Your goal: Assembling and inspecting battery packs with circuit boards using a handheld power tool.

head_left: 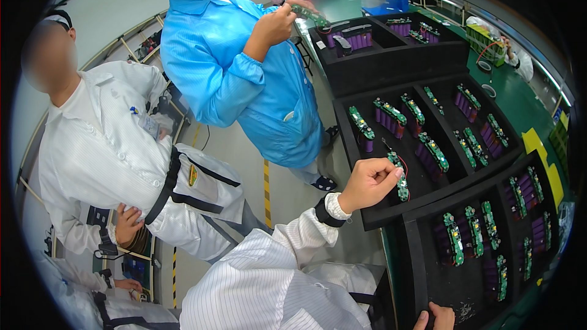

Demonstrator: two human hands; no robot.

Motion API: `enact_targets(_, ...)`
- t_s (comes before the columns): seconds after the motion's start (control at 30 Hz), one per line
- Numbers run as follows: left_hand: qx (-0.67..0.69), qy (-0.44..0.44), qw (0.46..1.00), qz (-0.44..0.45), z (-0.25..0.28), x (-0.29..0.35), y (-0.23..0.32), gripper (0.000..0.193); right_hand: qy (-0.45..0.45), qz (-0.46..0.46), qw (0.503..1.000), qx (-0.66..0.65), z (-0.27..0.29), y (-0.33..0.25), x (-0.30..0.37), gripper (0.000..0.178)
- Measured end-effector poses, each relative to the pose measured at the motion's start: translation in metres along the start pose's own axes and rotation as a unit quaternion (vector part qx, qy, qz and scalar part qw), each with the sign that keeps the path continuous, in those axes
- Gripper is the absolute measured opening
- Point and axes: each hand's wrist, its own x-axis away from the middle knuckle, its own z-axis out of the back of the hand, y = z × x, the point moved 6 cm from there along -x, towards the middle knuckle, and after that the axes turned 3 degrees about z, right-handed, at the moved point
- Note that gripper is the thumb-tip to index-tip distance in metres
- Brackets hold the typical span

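Fingers of the right hand (437,318) lie at the near edge of a black tray (417,269); the lower picture edge cuts the hand off, so whether they close on the rim cannot be told. Just beyond these fingertips, the tray holds purple cell packs topped with green circuit boards (454,241). Farther forward and to the left, the left hand (369,184), with a black wristband (330,211), is loosely curled, thumb against forefinger. Directly by those fingertips stands one green board (402,190), with a red wire (406,168) curving beside it; whether the fingers grip either cannot be told. To the right of the left fingers and past them, more packs (433,150) stand in a middle tray (391,211).

Left of the left fingers, a person in a white coat (107,134) wears a chest badge (148,125) and a small coloured patch (193,176); any print on them is too small to read. Beyond the left fingers, a person in a blue coat (214,79) holds up a green circuit board (312,16) near a far tray (385,67), whose corner bears a small white label (321,44), its marks illegible.
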Motion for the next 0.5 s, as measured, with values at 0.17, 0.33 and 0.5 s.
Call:
enact_targets(0.17,-0.003,0.0,1.0,0.003,0.0001,-0.0003,-0.0006,0.02,0.004,0.006,1.0,0.003,0.0005,-0.0014,-0.0013,0.013)
enact_targets(0.33,-0.007,0.001,1.0,-0.001,0.0001,-0.001,-0.0003,0.02,0.012,0.026,1.0,0.007,0.0015,-0.0039,-0.0029,0.013)
enact_targets(0.5,-0.006,0.0,1.0,-0.002,0.0003,-0.0001,0.0003,0.019,0.007,0.013,1.0,0.002,0.001,-0.0019,-0.001,0.013)
